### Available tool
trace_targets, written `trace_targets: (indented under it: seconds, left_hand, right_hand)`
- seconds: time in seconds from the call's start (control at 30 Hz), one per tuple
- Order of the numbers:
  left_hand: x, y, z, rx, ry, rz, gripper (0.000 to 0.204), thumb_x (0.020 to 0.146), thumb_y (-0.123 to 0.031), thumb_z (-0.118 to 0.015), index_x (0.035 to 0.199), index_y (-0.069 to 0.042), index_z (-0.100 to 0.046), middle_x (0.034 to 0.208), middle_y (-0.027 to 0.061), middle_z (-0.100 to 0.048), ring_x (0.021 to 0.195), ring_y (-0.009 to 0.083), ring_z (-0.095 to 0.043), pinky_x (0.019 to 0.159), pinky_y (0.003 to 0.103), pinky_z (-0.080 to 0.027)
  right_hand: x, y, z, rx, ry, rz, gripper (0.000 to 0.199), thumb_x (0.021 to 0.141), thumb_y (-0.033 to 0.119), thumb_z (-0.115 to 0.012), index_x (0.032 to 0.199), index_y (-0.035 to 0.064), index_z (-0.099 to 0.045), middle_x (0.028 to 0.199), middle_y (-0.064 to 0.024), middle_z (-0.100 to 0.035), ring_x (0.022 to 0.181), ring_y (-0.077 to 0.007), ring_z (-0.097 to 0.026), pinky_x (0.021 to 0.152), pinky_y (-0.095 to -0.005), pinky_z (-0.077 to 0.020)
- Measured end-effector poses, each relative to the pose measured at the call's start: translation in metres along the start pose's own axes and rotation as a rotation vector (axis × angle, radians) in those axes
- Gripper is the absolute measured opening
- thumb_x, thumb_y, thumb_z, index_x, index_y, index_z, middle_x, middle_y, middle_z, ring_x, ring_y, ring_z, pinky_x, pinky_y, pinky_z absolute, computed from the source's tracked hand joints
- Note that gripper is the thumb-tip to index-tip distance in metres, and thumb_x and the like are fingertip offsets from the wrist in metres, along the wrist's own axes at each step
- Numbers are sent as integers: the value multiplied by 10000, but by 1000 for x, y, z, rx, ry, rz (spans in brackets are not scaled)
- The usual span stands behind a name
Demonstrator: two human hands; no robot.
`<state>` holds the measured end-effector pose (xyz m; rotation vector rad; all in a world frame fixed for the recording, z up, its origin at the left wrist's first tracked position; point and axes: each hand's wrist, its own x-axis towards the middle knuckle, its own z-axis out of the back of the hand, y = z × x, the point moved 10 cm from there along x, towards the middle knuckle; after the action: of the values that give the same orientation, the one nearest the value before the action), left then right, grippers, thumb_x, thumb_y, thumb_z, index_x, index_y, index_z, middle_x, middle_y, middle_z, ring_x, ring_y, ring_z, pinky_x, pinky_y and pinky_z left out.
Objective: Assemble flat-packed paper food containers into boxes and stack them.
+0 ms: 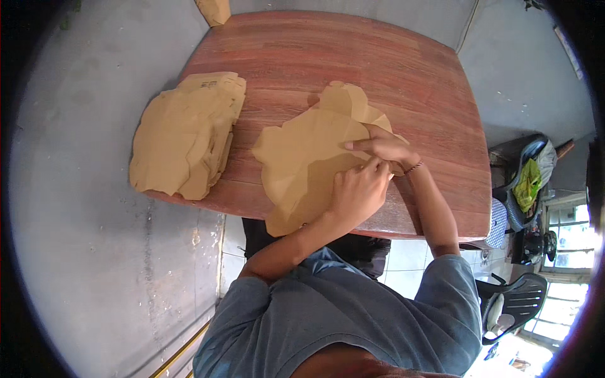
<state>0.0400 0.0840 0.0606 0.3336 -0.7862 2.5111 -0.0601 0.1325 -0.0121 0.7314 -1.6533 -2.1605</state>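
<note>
A flat brown cardboard box blank (309, 148) with rounded flaps and fold lines lies on the wooden table, partly past its front edge. At its right side my left hand (360, 194) is closed, its curled fingers at the cardboard's edge. Just beyond it, my right hand (387, 146) grips the same piece, thumb stretched out across its surface. The two hands meet near the right-hand flaps, and they hide part of that edge. A beaded or braided band (413, 167) circles my right wrist.
On the table's left stands a stack of similar cardboard blanks (173, 135). The reddish-brown table (435, 120) meets grey walls. Another brown cardboard piece (214, 11) is at the far left corner. To the right are a dark plastic chair (520, 296) and a yellow-green cloth (528, 186) among bags.
</note>
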Motion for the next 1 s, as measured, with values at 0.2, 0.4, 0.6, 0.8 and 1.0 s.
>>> trace_targets:
  seconds: [0.2,0.4,0.6,0.8,1.0]
  left_hand:
    - [-13,6,40,-267,-126,-75,363,947,-394,-703,1062,-50,-686,969,88,-727,777,285,-737,621,377,-580]
    - [-43,62,93,-312,-134,264,256,915,-284,-769,1067,-87,-709,914,59,-736,739,198,-724,605,332,-556]
    - [-92,139,196,35,-486,348,283,889,-184,-793,1129,-50,-724,1009,85,-735,887,239,-701,786,359,-567]
    - [-136,216,223,523,-274,432,476,882,-237,-784,1297,-36,-666,1356,196,-625,1301,382,-556,1108,459,-431]
    - [-155,269,224,327,-228,505,429,925,-284,-731,1283,-54,-680,1398,158,-619,1306,365,-560,1116,462,-406]
  right_hand:
    - [-5,-6,71,-294,-202,-62,513,872,189,-791,1300,-30,-610,1047,-113,-729,972,-176,-678,833,-318,-543]
    - [-9,-34,114,-561,-296,104,671,833,245,-793,1434,55,-562,1106,-242,-738,1007,-383,-719,890,-423,-551]
    - [-12,-8,91,-835,-367,-38,687,837,268,-781,1460,110,-539,1202,-252,-688,1077,-458,-656,929,-495,-541]
    - [-10,10,75,-899,-388,105,576,833,186,-774,1368,60,-603,1217,-207,-662,1096,-417,-645,941,-489,-537]
    - [-7,-5,77,-929,-415,247,515,853,159,-750,1338,46,-619,1287,-195,-629,1176,-407,-610,972,-478,-529]
